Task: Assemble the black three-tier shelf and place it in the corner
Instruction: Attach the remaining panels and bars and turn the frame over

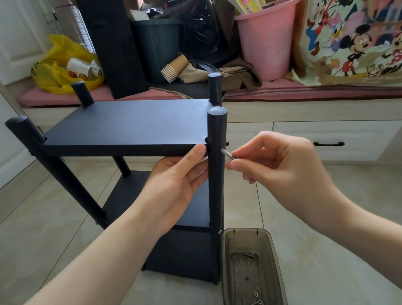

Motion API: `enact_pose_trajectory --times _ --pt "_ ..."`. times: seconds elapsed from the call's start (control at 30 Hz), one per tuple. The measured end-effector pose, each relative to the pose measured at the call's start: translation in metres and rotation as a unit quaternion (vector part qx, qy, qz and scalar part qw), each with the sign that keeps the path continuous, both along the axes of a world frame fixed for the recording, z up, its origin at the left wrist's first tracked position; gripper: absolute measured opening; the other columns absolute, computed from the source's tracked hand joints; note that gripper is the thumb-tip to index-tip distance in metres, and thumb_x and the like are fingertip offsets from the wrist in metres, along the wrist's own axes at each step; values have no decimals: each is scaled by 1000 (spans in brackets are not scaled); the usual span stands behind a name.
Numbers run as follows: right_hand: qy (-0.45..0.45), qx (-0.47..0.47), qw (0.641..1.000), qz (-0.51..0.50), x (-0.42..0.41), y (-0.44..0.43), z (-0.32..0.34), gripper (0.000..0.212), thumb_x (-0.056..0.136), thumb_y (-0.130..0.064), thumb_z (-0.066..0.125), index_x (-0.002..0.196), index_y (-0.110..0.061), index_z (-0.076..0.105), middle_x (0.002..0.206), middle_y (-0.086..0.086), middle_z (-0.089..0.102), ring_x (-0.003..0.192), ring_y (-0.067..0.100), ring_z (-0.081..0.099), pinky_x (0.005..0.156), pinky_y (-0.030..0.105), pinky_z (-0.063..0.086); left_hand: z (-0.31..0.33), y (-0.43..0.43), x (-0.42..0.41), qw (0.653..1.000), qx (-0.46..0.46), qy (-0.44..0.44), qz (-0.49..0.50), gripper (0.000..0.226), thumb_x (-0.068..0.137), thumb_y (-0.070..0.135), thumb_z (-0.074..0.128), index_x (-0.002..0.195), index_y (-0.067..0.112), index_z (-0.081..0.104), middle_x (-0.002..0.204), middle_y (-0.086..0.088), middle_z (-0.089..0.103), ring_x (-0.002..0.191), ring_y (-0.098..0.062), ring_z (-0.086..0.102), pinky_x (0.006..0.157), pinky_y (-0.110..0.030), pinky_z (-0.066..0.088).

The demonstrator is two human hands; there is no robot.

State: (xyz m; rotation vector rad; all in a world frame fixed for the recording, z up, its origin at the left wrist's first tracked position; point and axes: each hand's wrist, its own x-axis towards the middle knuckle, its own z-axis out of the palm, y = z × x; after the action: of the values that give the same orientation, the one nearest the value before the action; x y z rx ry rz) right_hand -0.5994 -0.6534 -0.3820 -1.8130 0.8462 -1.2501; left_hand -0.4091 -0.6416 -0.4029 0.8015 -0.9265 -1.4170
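Observation:
The black three-tier shelf [126,124] stands on the tiled floor before me, with four round black posts. My left hand [178,177] lies under the top board's front edge, thumb against that edge, fingers straight beside the near right post [217,175]. My right hand [276,161] pinches a silver screw [226,153] whose tip enters the side of that post at top-board height. Another screw head [219,232] shows lower on the same post.
A translucent brown tray [272,266] with a few loose screws lies on the floor at the shelf's right foot. Behind, a window bench carries a pink bucket [266,40], a black bin [159,48], a yellow bag [63,62] and a cartoon-print bag [358,34]. White drawers run beneath.

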Motion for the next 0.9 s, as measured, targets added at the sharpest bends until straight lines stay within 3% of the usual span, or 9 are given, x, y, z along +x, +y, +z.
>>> enact_pose_trajectory --times 0.33,0.5,0.77,0.9 --pt "37 -41 997 -46 8 2 3 15 80 -13 81 79 -22 69 71 -9 73 62 11 67 66 26 53 -2 -1 1 1000 -22 -1 -15 23 91 28 65 104 18 81 121 -11 73 116 -25 69 94 -30 55" --pt "39 -43 997 -46 12 0 4 20 81 -12 80 78 -26 67 71 -11 72 64 7 68 67 22 51 -3 -2 1 999 -28 -11 -11 21 91 29 65 101 21 81 120 -9 74 116 -25 69 93 -30 56" --pt "37 -44 997 -56 17 -3 4 19 80 -9 81 79 -22 67 71 -9 72 66 7 69 67 26 56 -6 -5 2 999 -36 -7 -12 20 91 32 67 103 23 80 123 -7 72 119 -25 67 96 -32 55" --pt "59 -68 994 -69 18 -1 1 16 82 -9 79 82 -20 67 71 -12 69 67 4 67 67 16 51 -5 -6 2 999 -32 -9 -4 23 89 32 68 106 21 79 124 -8 72 118 -25 68 97 -33 55"
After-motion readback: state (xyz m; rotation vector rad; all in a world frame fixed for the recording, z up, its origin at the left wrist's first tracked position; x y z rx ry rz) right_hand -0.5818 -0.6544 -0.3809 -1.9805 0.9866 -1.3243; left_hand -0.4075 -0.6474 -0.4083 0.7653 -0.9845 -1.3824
